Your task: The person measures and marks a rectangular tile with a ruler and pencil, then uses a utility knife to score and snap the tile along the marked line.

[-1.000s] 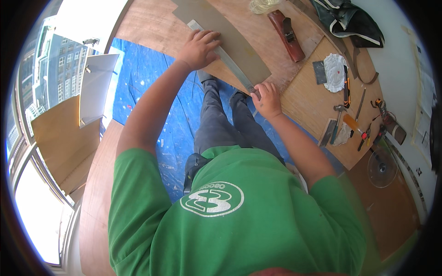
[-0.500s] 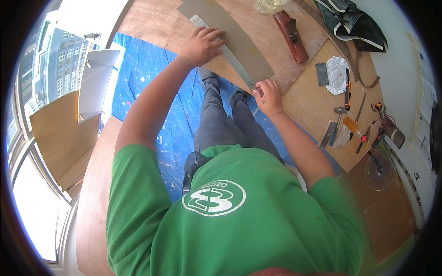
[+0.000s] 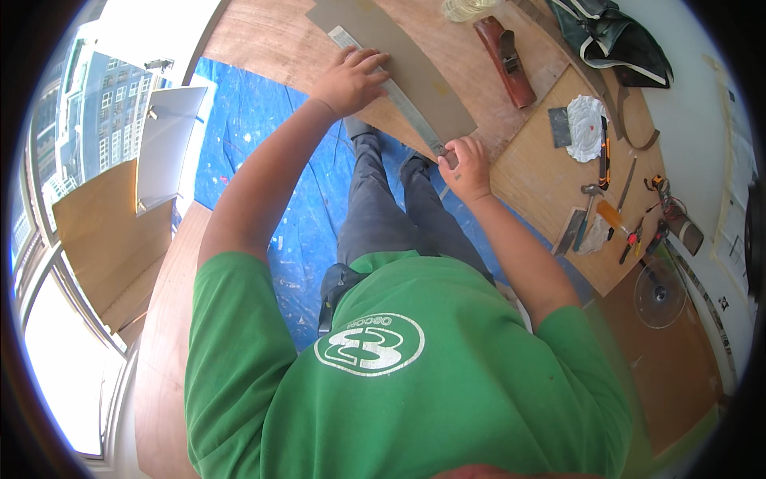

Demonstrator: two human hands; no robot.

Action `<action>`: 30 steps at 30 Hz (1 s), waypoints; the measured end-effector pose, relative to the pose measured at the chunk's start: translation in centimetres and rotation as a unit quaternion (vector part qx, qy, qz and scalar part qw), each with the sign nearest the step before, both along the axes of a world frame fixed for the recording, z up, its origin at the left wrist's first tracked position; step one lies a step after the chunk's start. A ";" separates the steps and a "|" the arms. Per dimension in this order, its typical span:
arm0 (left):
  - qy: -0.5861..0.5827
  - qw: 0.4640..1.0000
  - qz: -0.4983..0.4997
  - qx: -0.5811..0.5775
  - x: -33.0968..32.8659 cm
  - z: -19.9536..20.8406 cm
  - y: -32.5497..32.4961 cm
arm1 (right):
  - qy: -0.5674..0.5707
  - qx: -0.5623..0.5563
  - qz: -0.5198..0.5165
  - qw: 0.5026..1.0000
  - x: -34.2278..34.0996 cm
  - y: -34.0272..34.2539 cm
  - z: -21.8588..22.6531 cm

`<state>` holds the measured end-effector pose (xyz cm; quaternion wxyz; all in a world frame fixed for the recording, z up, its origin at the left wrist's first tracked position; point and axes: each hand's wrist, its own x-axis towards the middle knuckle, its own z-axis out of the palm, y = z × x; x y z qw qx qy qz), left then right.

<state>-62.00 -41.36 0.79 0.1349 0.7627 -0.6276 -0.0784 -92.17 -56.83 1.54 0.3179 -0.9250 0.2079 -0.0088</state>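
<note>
A grey-brown sheet [image 3: 415, 76] lies on the wooden worktop, with a long metal ruler [image 3: 408, 110] slanting along its near edge. My left hand [image 3: 351, 81] rests flat across the ruler toward its far end, fingers stretched over onto the sheet. At the ruler's near right end is my right hand [image 3: 467, 166], its fingers curled and thumb close to them. Something small and dark shows between those fingers, but most of it is hidden and I cannot make out what it is.
A reddish wooden hand plane [image 3: 504, 62] sits right of the sheet. Farther right are a crumpled white cloth [image 3: 586, 128], a utility knife [image 3: 604, 153], a hammer [image 3: 589, 206] and several small tools. Blue sheeting [image 3: 239, 128] covers the floor. A dark bag [image 3: 618, 44] lies at the back right.
</note>
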 end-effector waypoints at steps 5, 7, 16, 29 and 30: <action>-0.002 1.000 -0.002 -0.008 -0.3 -0.1 0.1 | 0.001 -0.006 -0.002 1.000 0.1 0.3 0.4; 0.003 1.000 -0.004 -0.014 -0.2 -0.2 0.1 | 0.004 -0.005 -0.004 1.000 0.2 0.3 0.4; 0.016 1.000 -0.013 -0.020 0.1 -0.4 0.1 | 0.017 -0.013 -0.001 1.000 0.3 0.3 0.3; 0.022 0.999 -0.018 -0.025 0.1 -0.5 0.1 | 0.023 -0.013 0.014 1.000 0.3 0.1 0.2; 0.023 0.999 -0.017 -0.026 0.0 -0.6 0.1 | 0.025 -0.012 0.015 0.999 0.2 0.0 0.1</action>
